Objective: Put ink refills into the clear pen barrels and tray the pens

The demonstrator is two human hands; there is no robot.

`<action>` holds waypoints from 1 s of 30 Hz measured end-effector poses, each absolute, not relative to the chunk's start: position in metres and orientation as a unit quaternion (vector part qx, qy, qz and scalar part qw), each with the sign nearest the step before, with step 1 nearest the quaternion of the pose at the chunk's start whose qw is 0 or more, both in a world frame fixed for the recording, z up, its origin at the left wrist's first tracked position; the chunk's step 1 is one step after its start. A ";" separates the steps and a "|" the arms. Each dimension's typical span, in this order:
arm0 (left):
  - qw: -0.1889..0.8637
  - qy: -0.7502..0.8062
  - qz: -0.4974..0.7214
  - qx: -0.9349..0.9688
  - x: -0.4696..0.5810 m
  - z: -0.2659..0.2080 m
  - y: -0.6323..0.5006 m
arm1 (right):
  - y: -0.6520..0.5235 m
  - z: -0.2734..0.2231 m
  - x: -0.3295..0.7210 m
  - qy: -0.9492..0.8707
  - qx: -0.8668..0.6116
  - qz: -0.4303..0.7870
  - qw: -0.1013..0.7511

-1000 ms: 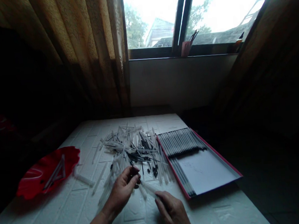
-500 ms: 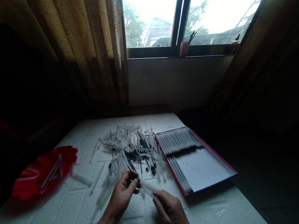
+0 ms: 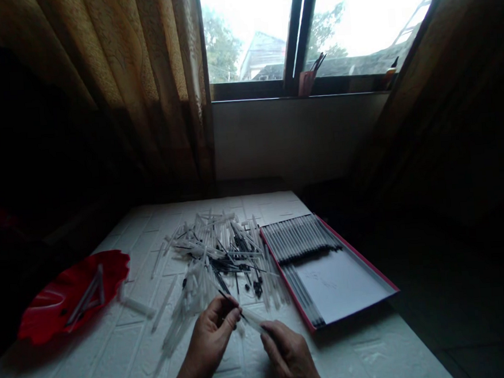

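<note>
Diagonally, the black refill (image 3: 224, 294) points down-right toward the clear tube (image 3: 254, 321).

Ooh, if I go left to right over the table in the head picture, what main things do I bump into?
Red wavy dish → left hand → pale tube held out from the other hand → right hand → pink-edged box.

A home room, with gold curtains (image 3: 152, 63) and window (image 3: 247, 31)

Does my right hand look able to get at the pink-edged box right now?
Probably yes: nothing visible stands between your right hand and the open box, though that hand holds a clear tube and might need freeing first.
</note>
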State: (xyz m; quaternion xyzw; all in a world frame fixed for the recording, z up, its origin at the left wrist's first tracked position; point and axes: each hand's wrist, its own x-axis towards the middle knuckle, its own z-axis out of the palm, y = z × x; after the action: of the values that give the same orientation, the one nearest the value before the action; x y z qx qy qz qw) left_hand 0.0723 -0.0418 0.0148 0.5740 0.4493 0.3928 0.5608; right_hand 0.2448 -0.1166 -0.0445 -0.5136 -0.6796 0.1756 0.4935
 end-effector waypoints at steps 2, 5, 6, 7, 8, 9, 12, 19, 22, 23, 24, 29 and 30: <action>0.559 0.451 0.390 0.576 0.074 0.017 -0.042 | -0.116 -0.044 0.245 -0.676 -0.516 0.165 0.500; 0.558 0.457 0.391 0.572 0.076 0.016 -0.041 | -0.116 -0.044 0.245 -0.674 -0.515 0.157 0.506; 0.553 0.457 0.390 0.577 0.076 0.015 -0.040 | -0.116 -0.045 0.245 -0.673 -0.514 0.156 0.508; 0.546 0.457 0.386 0.586 0.076 0.015 -0.041 | -0.116 -0.045 0.244 -0.672 -0.513 0.154 0.512; 0.538 0.457 0.381 0.597 0.076 0.015 -0.041 | -0.116 -0.046 0.244 -0.669 -0.511 0.152 0.518; 0.530 0.455 0.375 0.610 0.077 0.015 -0.042 | -0.116 -0.047 0.243 -0.665 -0.510 0.151 0.524; 0.502 0.449 0.361 0.645 0.078 0.016 -0.046 | -0.117 -0.049 0.241 -0.646 -0.513 0.166 0.541; 0.443 0.445 0.252 0.737 0.074 0.022 -0.039 | -0.117 -0.047 0.242 -0.575 -0.519 0.219 0.594; 0.335 0.457 0.192 0.801 0.071 0.022 -0.025 | -0.117 -0.049 0.241 -0.549 -0.526 0.217 0.611; 0.296 0.460 0.180 0.817 0.071 0.022 -0.019 | -0.117 -0.050 0.241 -0.544 -0.528 0.216 0.615; 0.265 0.462 0.171 0.829 0.073 0.021 -0.014 | -0.117 -0.051 0.241 -0.541 -0.530 0.213 0.617; 0.171 0.462 0.116 0.863 0.094 0.017 0.006 | -0.116 -0.055 0.244 -0.555 -0.532 0.207 0.605; 0.155 0.461 0.102 0.868 0.099 0.017 0.008 | -0.115 -0.056 0.245 -0.563 -0.529 0.210 0.599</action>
State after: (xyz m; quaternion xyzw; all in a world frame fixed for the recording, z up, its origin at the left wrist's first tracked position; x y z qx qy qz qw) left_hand 0.0994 0.0084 0.0165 0.8678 0.4608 0.1017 0.1553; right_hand 0.2452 -0.1152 -0.0558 -0.5291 -0.5632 0.2100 0.5990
